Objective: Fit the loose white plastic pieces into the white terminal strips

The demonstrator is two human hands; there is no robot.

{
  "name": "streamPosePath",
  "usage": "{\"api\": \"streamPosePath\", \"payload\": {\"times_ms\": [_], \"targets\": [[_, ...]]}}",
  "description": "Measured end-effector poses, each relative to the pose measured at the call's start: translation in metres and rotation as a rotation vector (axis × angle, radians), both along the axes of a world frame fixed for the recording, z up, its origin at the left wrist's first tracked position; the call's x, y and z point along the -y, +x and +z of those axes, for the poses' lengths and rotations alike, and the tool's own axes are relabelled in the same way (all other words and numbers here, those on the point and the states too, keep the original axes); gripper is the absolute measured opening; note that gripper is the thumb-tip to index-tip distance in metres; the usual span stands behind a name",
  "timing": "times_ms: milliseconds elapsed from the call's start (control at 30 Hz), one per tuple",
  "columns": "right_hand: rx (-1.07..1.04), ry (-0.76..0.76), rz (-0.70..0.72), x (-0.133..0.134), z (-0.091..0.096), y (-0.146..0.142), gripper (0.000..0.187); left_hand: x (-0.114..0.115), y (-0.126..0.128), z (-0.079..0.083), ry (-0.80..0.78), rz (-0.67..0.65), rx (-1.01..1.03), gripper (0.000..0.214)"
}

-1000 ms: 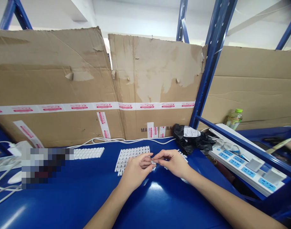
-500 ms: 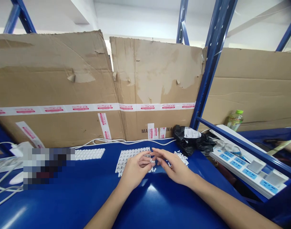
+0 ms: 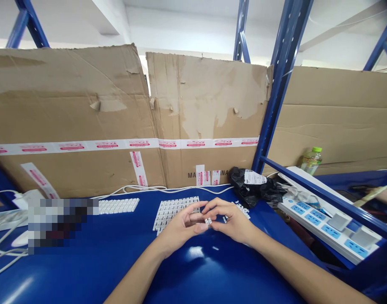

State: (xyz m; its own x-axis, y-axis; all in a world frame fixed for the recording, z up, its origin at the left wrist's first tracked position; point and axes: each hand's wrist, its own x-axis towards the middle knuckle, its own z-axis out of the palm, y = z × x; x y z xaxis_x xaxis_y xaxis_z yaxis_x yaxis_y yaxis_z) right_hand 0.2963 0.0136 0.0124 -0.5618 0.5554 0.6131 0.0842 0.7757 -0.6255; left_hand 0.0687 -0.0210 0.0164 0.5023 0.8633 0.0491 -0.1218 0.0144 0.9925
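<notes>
My left hand (image 3: 181, 228) and my right hand (image 3: 232, 221) meet over the blue table (image 3: 117, 261), fingertips pinched together on a small white part (image 3: 208, 221) held between them. Just behind my hands lies a flat grid of white parts (image 3: 171, 207) in rows. A loose heap of the same white parts (image 3: 242, 207) sits behind my right hand. A second white strip of parts (image 3: 118, 205) lies further left.
Taped cardboard sheets (image 3: 193, 122) wall off the back of the table. A black plastic bag (image 3: 255, 188), a white power strip (image 3: 326, 226) with blue sockets, a green-capped bottle (image 3: 311, 159) and a blue rack post (image 3: 276, 97) stand to the right. White cables (image 3: 3, 253) lie at the left edge.
My hands parted slightly, the right hand reaching toward the loose parts, then came back together closer to me, both pinching the small white part.
</notes>
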Motion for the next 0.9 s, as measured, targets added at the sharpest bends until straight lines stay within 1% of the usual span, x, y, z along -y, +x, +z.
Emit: {"api": "streamPosePath", "payload": {"times_ms": [67,133,200,233,333,400,467,567,633,700,767,800,900], "targets": [[0.009,0.066,-0.001,0.001,0.001,0.000,0.013,0.001,0.001,0.001,0.012,-0.006,-0.018,0.072],[0.033,0.141,0.008,0.002,0.002,-0.001,0.009,0.001,0.002,0.002,0.055,0.054,-0.083,0.064],[0.077,0.185,0.018,0.003,0.002,-0.002,0.010,-0.001,0.002,0.004,0.146,0.128,-0.200,0.055],[0.102,0.190,0.017,0.003,0.002,-0.002,0.012,-0.001,0.000,0.006,0.214,0.164,-0.276,0.052],[0.175,0.183,-0.014,0.002,0.004,0.001,0.031,0.002,-0.009,0.013,0.428,0.266,-0.536,0.046],[0.222,0.174,-0.053,0.001,0.006,0.004,0.035,0.012,-0.016,0.015,0.506,0.292,-0.663,0.044],[0.288,0.159,-0.082,-0.001,0.005,0.008,0.029,0.027,-0.022,0.013,0.516,0.252,-0.724,0.045],[0.384,0.121,-0.076,-0.004,0.001,0.009,0.020,0.056,-0.027,0.004,0.492,0.163,-0.768,0.049],[0.410,0.106,-0.062,-0.005,-0.004,0.008,0.021,0.072,-0.030,-0.001,0.478,0.118,-0.802,0.049],[0.418,0.099,-0.055,-0.007,-0.008,0.006,0.021,0.081,-0.035,-0.004,0.480,0.114,-0.832,0.049],[0.431,0.094,-0.053,-0.008,-0.009,0.006,0.019,0.081,-0.044,-0.006,0.502,0.163,-0.857,0.045],[0.443,0.090,-0.058,-0.009,-0.008,0.007,0.019,0.079,-0.049,-0.007,0.521,0.208,-0.876,0.041],[0.482,0.061,-0.101,-0.013,-0.003,0.014,0.021,0.067,-0.068,-0.015,0.616,0.428,-0.970,0.034]]}}
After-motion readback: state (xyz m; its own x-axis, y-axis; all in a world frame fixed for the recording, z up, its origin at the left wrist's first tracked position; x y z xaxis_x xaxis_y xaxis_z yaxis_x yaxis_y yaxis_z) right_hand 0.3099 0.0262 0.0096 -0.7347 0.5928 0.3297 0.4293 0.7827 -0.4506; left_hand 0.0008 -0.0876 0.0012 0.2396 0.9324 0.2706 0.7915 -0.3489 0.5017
